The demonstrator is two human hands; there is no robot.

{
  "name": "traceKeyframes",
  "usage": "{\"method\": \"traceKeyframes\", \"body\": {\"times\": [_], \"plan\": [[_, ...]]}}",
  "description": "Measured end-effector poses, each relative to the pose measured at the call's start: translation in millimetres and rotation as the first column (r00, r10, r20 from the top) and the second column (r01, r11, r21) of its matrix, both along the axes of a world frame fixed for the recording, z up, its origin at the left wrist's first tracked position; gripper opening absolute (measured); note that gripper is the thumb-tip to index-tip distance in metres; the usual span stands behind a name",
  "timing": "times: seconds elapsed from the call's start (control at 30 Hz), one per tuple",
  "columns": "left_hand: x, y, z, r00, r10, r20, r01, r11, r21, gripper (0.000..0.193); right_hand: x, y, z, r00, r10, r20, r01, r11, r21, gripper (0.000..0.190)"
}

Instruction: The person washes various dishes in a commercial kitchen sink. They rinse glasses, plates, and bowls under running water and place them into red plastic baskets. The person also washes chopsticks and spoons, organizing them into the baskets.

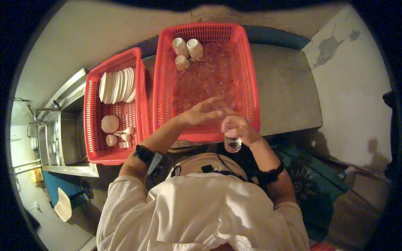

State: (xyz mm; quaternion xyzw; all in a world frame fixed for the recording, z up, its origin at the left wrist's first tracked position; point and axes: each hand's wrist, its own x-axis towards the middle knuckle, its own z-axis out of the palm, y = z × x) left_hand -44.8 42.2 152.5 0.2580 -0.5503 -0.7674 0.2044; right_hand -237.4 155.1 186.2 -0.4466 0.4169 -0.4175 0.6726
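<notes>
My right hand is closed around a clear drinking glass at the near right rim of a large red plastic basket. The base of the glass points towards my body. My left hand hovers over the near part of the basket, fingers apart, with nothing visible in it; its fingertips are blurred. Beneath and beyond it, many clear glasses stand close together on the basket floor. White cups sit upside down in stacks at the far left corner.
To the left, a smaller red basket holds a row of white plates, a white bowl and white spoons. Further left is a stainless steel sink. A grey countertop extends right to a cracked wall.
</notes>
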Motion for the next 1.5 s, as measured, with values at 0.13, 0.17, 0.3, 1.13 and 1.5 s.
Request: {"method": "traceKeyframes", "body": {"times": [0.13, 0.17, 0.3, 1.13, 1.5], "plan": [[1, 5, 18, 0.996, -0.063, -0.066, 0.063, 0.998, -0.004, 0.033, 1, -14, 1, 0.999, 0.0, 0.043, -0.002, 0.999, 0.051, 0.015], [4, 6, 18, 1.0, -0.025, 0.01, 0.025, 0.999, -0.03, 0.032, -2, -15, 2, 0.997, -0.04, 0.073, 0.038, 0.999, 0.035, 0.016], [15, 14, 2, 0.973, 0.232, 0.021, -0.232, 0.973, 0.001, 0.028, -27, -18, 1, 0.952, -0.279, -0.124, 0.263, 0.957, -0.125, 0.023], [-6, 33, -99, 0.604, 0.162, 0.78, 0.66, 0.447, -0.604, 0.017, -35, -30, -131, 0.062, 0.25, -0.966, -0.065, 0.967, 0.246, 0.029], [-3, 18, -134, 0.569, -0.003, 0.822, 0.811, 0.168, -0.56, 0.015, -33, -28, -127, 0.024, 0.294, -0.956, -0.006, 0.956, 0.294, 0.03]]}}
